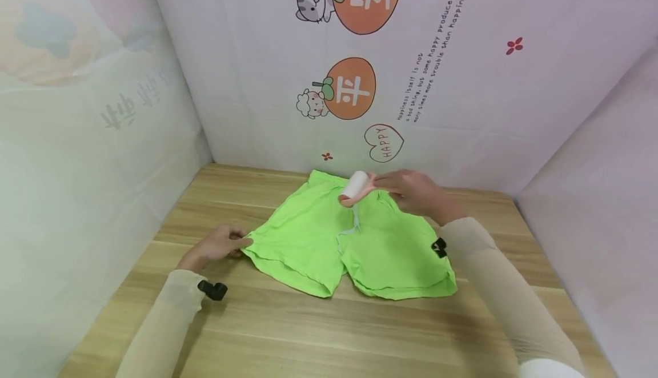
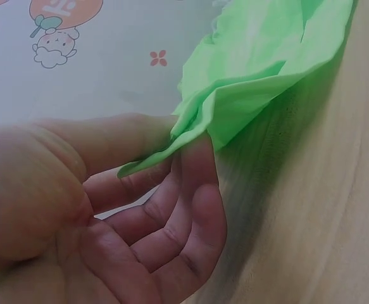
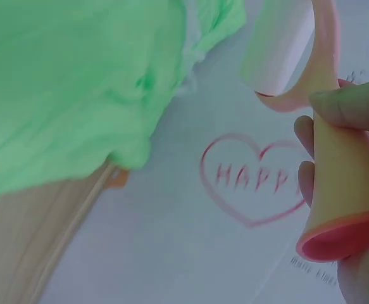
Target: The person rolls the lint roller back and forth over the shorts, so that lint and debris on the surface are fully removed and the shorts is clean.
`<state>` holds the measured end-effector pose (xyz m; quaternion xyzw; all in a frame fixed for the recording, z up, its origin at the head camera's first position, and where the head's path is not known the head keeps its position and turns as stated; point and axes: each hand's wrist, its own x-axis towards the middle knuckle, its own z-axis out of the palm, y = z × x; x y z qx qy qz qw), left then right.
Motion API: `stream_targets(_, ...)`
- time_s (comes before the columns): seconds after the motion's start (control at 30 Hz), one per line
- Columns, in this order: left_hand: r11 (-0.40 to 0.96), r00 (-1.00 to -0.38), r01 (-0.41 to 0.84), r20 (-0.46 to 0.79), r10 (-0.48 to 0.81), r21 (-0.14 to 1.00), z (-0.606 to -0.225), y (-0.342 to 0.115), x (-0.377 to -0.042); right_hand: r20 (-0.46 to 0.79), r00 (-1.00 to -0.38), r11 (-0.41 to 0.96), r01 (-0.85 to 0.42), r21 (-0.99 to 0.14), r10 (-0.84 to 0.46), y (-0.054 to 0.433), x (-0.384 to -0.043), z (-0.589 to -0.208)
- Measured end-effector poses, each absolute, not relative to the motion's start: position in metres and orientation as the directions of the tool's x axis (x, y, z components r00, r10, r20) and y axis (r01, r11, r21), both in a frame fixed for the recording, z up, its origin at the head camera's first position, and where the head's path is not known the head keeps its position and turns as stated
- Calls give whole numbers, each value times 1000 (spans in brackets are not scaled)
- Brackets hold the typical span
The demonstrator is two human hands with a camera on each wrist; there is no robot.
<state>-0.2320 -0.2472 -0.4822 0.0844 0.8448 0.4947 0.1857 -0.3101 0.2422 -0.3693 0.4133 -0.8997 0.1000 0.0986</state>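
Note:
Bright green shorts (image 1: 308,235) with a pale drawstring (image 1: 354,222) lie spread on the wooden table. At the left leg's outer corner, my left hand (image 1: 220,245) pinches the hem between thumb and fingers; the left wrist view shows this green cloth (image 2: 247,95) lifted a little off the wood. My right hand (image 1: 413,192) grips the handle (image 3: 345,171) of a pink and orange lint roller. Its white roll (image 1: 356,184) is over the shorts near the waistband; whether it touches the cloth I cannot tell.
The wooden table (image 1: 288,332) reaches back to a white printed cloth wall (image 1: 257,81). Further pale walls stand at the left (image 1: 92,184) and right (image 1: 596,195). Black clips (image 1: 213,290) sit on the sleeves near both wrists.

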Motion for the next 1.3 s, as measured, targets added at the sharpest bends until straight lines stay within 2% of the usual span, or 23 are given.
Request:
stream_targets(0.1,499,-917,-39,-230,326,866,-483,-248,-232,243,-591,586,-804,-103,-769,211,-313,-369)
stream_targets(0.33,494,-918,-44,-231,323,868,-484,-248,-234,232,-428,424,-903,-70,-874,141,-314,-370)
stream_targets(0.4,495,-916,-38,-228,329,868,-483,-246,-234,218,-408,404,-912,-64,-886,125,-312,-371)
stream_targets(0.73,544,-926,-50,-243,288,837,-480,-245,-234,109,-360,357,-933,-44,-927,57,-302,-377)
stream_targets(0.97,579,-931,-56,-253,264,813,-480,-245,-235,65,-327,328,-945,11,-943,33,-294,-388)
stream_targets(1.17,572,-933,-38,-234,273,819,-481,-245,-234,48,-342,343,-939,19,-938,29,-296,-397)
stream_targets(1.3,562,-931,-39,-234,279,826,-484,-245,-234,16,-380,380,-925,-1,-925,33,-301,-404)
